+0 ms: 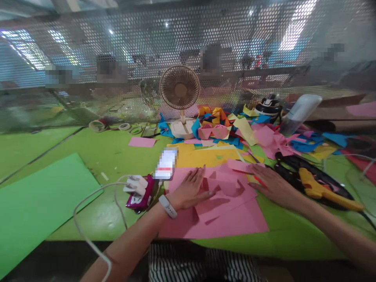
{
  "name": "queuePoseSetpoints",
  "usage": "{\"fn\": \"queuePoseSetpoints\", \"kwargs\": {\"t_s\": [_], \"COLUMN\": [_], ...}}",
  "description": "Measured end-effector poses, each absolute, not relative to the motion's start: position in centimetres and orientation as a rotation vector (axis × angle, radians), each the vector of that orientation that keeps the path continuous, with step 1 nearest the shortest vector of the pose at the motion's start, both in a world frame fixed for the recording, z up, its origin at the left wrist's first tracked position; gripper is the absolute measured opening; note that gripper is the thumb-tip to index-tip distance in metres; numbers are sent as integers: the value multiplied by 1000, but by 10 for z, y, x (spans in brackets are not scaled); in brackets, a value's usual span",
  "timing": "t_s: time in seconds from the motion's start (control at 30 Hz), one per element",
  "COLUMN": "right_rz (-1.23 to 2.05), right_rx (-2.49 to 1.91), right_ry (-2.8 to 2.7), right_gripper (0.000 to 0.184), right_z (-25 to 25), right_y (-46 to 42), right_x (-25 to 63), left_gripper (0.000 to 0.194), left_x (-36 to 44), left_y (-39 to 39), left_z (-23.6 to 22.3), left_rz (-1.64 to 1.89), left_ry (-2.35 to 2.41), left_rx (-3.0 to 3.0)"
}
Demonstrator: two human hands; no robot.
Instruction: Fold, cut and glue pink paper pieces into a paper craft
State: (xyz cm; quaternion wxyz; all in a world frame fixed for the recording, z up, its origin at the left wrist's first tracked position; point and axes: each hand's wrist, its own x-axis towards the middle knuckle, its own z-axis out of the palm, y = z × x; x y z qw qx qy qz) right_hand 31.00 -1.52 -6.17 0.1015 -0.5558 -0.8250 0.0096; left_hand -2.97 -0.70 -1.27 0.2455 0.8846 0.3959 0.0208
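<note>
head view: left hand [190, 189] spread, thumb out, on pink paper [227, 188] toward ten o'clock; right hand [272, 186] toward two, grip unclear. light, even pressure should curb slipping.

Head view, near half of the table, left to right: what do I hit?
Green sheet → purple power block → left hand → pink paper between the hands → right hand → yellow tool.

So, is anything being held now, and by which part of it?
The left hand lies over pink paper, with no visible grip. Something orange shows at the right hand; whether it is held cannot be told.
</note>
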Motion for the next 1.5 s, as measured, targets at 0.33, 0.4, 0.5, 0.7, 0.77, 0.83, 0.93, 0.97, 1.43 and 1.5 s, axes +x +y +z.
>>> {"fn": "queuePoseSetpoints", "kwargs": {"t_s": [0.33, 0.4, 0.5, 0.7, 0.77, 0.83, 0.93, 0.97, 1.43, 1.5], "right_rz": [207, 318, 482, 482, 427, 363, 286, 271, 281, 261], "right_rx": [-1636, -1557, -1468, -1432, -1491, -1549, -1627, -1647, -1769, -1750], "right_ry": [-2365, -2333, -2305, -2395, -2391, -2387, -2342, -2306, -1905, -1912], "right_gripper": [55, 56, 60, 63, 60, 59, 57, 55, 49, 47], "right_z": [-57, -49, -38, -31, -33, -37, -46, -48, -54, -52], "right_y": [-29, -33, -41, -59, -61, -62, -61, -61, -83, -85], "right_x": [288, 276, 263, 260, 264, 271, 284, 288, 303, 302], "left_gripper": [81, 80, 78, 83, 83, 83, 82, 82, 89, 92], "left_x": [-49, -52, -56, -57, -57, -58, -58, -59, -63, -65], "left_y": [-19, -18, -16, -15, -14, -14, -11, -10, -3, -1], "left_z": [-9, -12, -12, -13, -15, -18, -22, -23, -34, -37], "left_rz": [70, 111, 123, 98, 121, 152, 172, 170, 153, 158], "left_ry": [1116, 1121, 1105, 1138, 1146, 1148, 1132, 1126, 1127, 1129], "left_rx": [2604, 2651, 2698, 2794, 2816, 2837, 2879, 2893, 2949, 2941]}}
